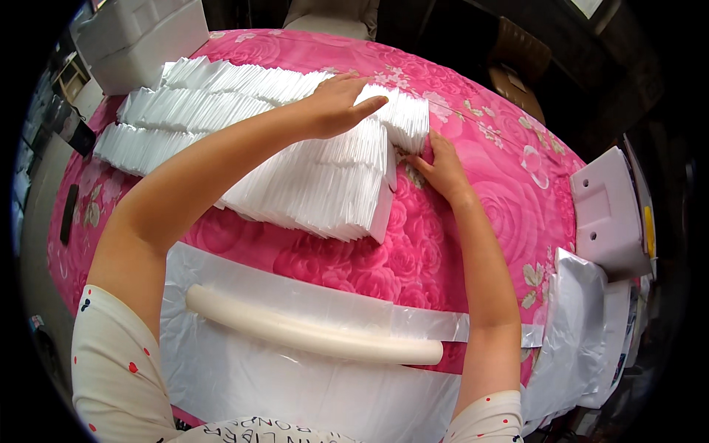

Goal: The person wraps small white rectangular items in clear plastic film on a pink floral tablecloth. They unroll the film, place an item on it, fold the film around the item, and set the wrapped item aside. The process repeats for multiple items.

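Observation:
Several long rows of thin white folded sheets (310, 192), packed on edge side by side, lie on the table. My left hand (343, 107) is over the far rows with its fingers stretched out and thumb apart, holding nothing; whether it touches the sheets I cannot tell. At the right end of the far row, my right hand (445, 170) has its thumb and fingers spread against or close to the last sheets. Its fingertips are partly hidden by the row's end. Nearer to me, a long cream-coloured tube (310, 326) rests on a clear plastic sheet (244, 384).
A pink rose-patterned cloth (509, 199) covers the table. White foam boxes stand at the far left (148, 44) and on the right (609, 214). Clear plastic bags (572, 325) lie at the right edge, a dark bar (69, 214) at the left. Chairs (517, 63) stand beyond.

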Demonstrator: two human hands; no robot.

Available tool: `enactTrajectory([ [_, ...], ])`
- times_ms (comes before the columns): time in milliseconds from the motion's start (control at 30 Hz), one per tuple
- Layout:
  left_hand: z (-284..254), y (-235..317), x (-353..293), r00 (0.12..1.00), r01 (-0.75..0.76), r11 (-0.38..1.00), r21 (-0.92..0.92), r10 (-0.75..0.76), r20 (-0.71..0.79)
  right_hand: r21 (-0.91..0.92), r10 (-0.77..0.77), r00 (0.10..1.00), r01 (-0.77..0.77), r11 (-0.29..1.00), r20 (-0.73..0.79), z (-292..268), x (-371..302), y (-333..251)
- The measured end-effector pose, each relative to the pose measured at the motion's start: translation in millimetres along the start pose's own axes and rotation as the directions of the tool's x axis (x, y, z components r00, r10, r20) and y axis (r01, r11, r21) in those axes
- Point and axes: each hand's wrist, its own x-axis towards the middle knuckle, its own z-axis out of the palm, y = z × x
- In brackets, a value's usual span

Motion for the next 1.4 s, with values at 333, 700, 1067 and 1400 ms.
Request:
enactTrajectory([
  [333,-42.1,-9.4,-80.2,0.996,0.058,0.997,-0.046,-0.056,0.063,0.141,0.158,0.98,-0.174,0.975,0.118,23.9,-65.1,-69.8],
  [700,-83.9,1.3,-140.4,0.991,0.123,0.989,-0.086,-0.118,0.062,0.351,0.271,0.962,-0.253,0.901,-0.002,53.7,-64.7,-93.4],
  [1067,-105.7,-35.2,-228.2,0.973,0.223,0.959,-0.175,-0.229,-0.013,0.889,0.261,0.965,-0.14,0.436,0.024,62.0,-43.5,-121.9],
  [1400,-105.6,-19.7,-350.8,0.974,0.226,0.961,-0.161,-0.222,0.045,0.327,0.379,0.921,-0.332,0.885,-0.093,-2.0,-140.4,-133.3],
])
